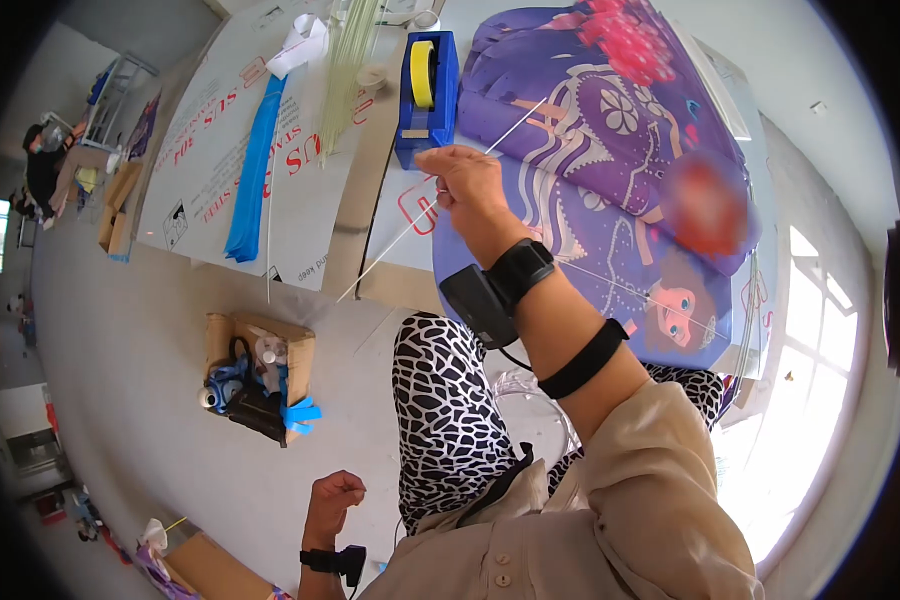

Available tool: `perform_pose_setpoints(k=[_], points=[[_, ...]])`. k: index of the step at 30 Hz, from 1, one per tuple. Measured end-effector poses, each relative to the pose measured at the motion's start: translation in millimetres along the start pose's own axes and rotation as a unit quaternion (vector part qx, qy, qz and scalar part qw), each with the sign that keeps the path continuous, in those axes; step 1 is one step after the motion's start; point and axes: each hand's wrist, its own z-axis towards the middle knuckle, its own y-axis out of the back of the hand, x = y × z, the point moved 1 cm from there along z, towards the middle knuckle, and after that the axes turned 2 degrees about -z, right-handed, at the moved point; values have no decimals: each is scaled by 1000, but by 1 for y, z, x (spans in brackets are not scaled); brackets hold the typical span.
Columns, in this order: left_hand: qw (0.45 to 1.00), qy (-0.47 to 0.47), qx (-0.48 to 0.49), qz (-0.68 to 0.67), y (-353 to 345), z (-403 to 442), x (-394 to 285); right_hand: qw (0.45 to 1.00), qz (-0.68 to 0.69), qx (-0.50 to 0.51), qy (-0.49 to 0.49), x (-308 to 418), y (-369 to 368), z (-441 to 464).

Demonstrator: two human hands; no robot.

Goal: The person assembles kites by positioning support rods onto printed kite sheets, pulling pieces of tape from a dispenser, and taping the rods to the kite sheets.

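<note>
My right hand (pixel 467 188) is closed on a thin white rod (pixel 395 243), which slants across the table edge above the purple printed fabric. Beside that hand stands a blue tape dispenser (pixel 445 95) with a yellow roll (pixel 423 75) in it. The purple fabric (pixel 520 190), printed with cartoon figures, lies in a partly folded stack under my right forearm. Low in the view, my left hand (pixel 332 500) hangs away from the table, its fingers curled; nothing shows in them.
A bundle of pale thin rods (pixel 350 75) and a blue strip (pixel 257 170) lie on the table's left part. Below the edge, an open cardboard box (pixel 300 365) on the floor holds assorted items. A clear stool (pixel 532 405) shows near my legs.
</note>
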Motion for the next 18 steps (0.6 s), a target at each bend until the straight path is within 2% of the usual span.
perform_pose_setpoints(k=[2,4,6,8,9,11,14,16,18], points=[[1000,-9,10,4,3,5,-13,998,27,43,29,24,36,-9],[999,-21,28,28,1,15,-28,995,83,40,25,56,81,-37],[993,-44,55,95,-13,26,-52,992,121,8,24,81,140,-71],[981,-72,98,150,-32,35,-78,984,168,44,29,96,209,-111],[972,-83,112,188,-46,38,-95,981,191,25,34,98,241,-132],[947,-125,144,259,-72,45,-117,974,220,-16,48,91,296,-178],[904,-157,163,362,-114,48,-147,957,277,-4,88,67,359,-239],[873,-188,196,404,-135,54,-161,966,231,-52,107,49,391,-266],[868,-167,197,423,-153,59,-174,966,225,-65,107,34,410,-283]])
